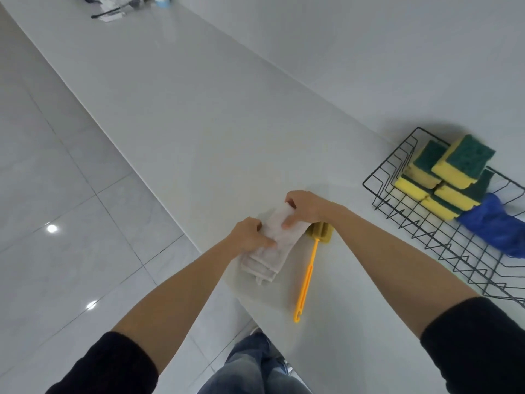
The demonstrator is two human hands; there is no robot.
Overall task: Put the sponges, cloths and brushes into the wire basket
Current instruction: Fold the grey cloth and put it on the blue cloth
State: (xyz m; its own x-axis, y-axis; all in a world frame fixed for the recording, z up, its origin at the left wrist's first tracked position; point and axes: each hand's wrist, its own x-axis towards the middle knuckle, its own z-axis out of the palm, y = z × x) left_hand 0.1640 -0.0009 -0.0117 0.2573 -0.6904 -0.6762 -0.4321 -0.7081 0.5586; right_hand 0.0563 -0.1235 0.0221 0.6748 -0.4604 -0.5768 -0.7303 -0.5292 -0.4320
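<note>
Now, fingers: both sets are pinched shut on the pale cloth (272, 240), thumbs on top, I judge to keep its folds together.
Left hand (248, 236): clamps the cloth's near-left edge, close to the counter's edge.
Right hand (304, 207): grips the far end, its wrist passing over the brush head.
Cloth: folded into a narrow strip, lying on the counter, not yet in the basket.
Brush (308, 273): orange handle just beside the cloth, yellow head partly under it; I'd say it waits its turn.
Basket (397, 211): black wire, well to my right, against the wall; it already holds stacked yellow-green sponges (451, 177) and a blue cloth (494, 223).
Counter (199, 115): long, white, glossy, mostly bare; small clutter at the far end, too blurred to name.
Room: pale tiled floor (56, 194) reflecting ceiling lights.
</note>
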